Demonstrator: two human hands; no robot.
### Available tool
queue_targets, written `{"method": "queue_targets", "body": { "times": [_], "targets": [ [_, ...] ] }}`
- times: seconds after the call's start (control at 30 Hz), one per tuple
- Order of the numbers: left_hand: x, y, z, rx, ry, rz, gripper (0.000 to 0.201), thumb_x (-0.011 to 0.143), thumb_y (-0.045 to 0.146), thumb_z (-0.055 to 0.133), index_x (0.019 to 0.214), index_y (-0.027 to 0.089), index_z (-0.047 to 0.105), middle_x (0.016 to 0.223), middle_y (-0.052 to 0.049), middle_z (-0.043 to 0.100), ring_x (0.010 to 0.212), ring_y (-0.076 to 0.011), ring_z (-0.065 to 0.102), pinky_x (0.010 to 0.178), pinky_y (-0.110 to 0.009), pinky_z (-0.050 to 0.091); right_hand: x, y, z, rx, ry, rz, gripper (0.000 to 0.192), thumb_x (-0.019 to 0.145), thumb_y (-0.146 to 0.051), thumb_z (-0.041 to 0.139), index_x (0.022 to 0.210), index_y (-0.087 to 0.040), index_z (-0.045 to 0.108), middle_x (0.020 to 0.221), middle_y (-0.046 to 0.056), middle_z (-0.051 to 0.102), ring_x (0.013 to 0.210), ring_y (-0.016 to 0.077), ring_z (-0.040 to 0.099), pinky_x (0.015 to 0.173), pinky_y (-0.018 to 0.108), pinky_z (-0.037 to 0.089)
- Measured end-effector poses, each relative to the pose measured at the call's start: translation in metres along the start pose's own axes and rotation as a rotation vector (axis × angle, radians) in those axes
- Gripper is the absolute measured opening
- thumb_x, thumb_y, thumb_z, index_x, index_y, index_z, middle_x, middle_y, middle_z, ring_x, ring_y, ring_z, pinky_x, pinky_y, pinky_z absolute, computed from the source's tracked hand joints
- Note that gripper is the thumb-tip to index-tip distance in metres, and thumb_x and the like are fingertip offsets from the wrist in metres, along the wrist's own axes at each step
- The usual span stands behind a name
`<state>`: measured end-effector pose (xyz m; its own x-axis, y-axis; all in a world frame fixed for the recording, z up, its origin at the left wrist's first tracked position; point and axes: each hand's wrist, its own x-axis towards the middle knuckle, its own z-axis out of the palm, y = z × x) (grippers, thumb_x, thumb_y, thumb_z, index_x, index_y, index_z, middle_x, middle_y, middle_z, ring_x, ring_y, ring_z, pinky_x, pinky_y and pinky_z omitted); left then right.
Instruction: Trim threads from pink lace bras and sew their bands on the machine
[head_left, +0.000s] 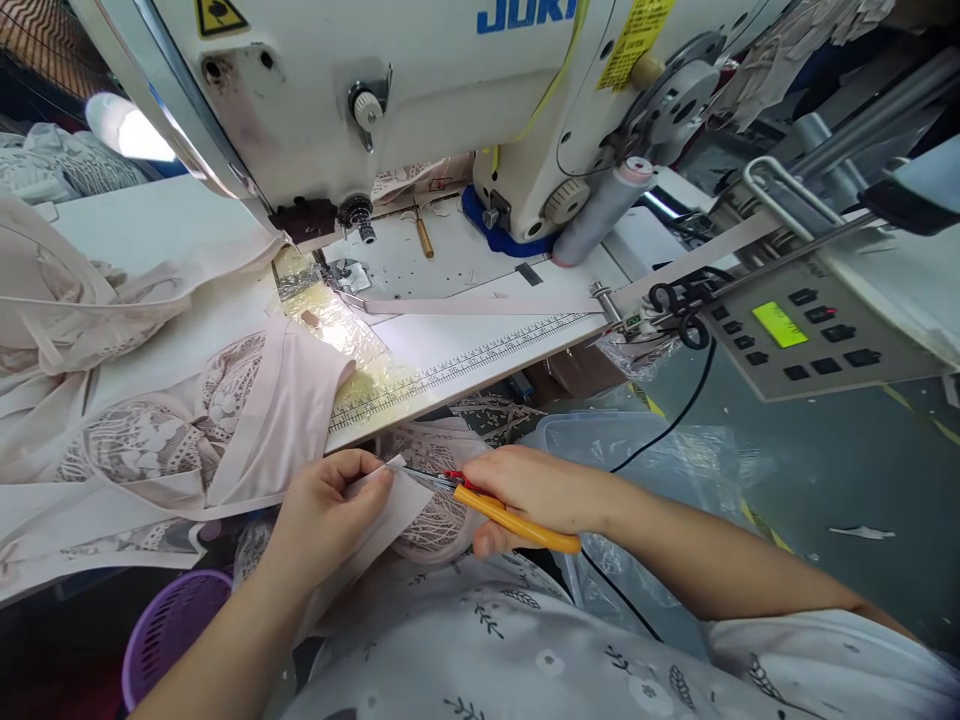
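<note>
Left hand: the left hand [326, 505] is curled, thumb and fingers pinching a pale fabric strip [390, 500] at its upper end.
Right hand: the right hand [525, 490] is closed around orange-handled thread snips [510, 522], blades pointing left and meeting the strip just beside the left fingertips.
Strip position: low in front of the table edge, over the lap, above lace fabric [435, 520].
Nearby: pink lace garment [187, 420] draped on the sewing table [465, 350]; the sewing machine [420, 90] stands behind.
</note>
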<state>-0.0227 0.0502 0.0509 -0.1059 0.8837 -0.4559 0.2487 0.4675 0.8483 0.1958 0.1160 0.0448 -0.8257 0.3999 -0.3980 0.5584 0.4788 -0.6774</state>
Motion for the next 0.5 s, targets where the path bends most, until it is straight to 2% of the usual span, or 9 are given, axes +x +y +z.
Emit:
{"method": "queue_targets", "body": {
  "times": [0.13, 0.27, 0.4, 0.5],
  "targets": [
    [0.000, 0.000, 0.001, -0.020, -0.018, 0.005, 0.025, 0.064, 0.039, 0.067, 0.061, 0.016, 0.058, 0.055, 0.002, 0.053, 0.049, -0.0086, 0.042, 0.044, -0.018, 0.035, -0.001, 0.000, 0.003, 0.095, -0.001, 0.062, 0.039, 0.076, -0.046, 0.064, 0.064, -0.020, 0.038, 0.063, -0.002, 0.047, 0.056, 0.0112, 0.043, 0.051, 0.023, 0.030],
    [-0.001, 0.002, 0.002, -0.019, -0.034, -0.001, 0.024, 0.065, 0.038, 0.067, 0.061, 0.016, 0.058, 0.052, 0.003, 0.050, 0.045, -0.0073, 0.038, 0.039, -0.018, 0.031, 0.003, 0.009, 0.018, 0.129, 0.082, 0.087, 0.046, 0.076, -0.054, 0.061, 0.059, -0.021, 0.034, 0.057, -0.003, 0.040, 0.051, 0.0104, 0.036, 0.047, 0.023, 0.027],
    [-0.003, 0.004, 0.002, -0.001, -0.032, 0.025, 0.022, 0.066, 0.037, 0.066, 0.063, 0.016, 0.061, 0.054, 0.002, 0.054, 0.047, -0.0085, 0.043, 0.041, -0.018, 0.034, 0.006, 0.017, 0.029, 0.175, 0.268, 0.030, 0.052, 0.079, -0.063, 0.051, 0.055, -0.022, 0.030, 0.050, -0.006, 0.031, 0.047, 0.0088, 0.027, 0.045, 0.023, 0.023],
    [-0.004, 0.001, 0.001, 0.032, -0.037, 0.047, 0.022, 0.069, 0.038, 0.065, 0.064, 0.016, 0.061, 0.052, 0.002, 0.054, 0.043, -0.0078, 0.041, 0.038, -0.018, 0.032, 0.005, 0.011, 0.028, 0.197, 0.475, -0.027, 0.056, 0.073, -0.067, 0.054, 0.056, -0.022, 0.027, 0.053, -0.005, 0.033, 0.049, 0.0086, 0.028, 0.046, 0.022, 0.023]
  ]
}}
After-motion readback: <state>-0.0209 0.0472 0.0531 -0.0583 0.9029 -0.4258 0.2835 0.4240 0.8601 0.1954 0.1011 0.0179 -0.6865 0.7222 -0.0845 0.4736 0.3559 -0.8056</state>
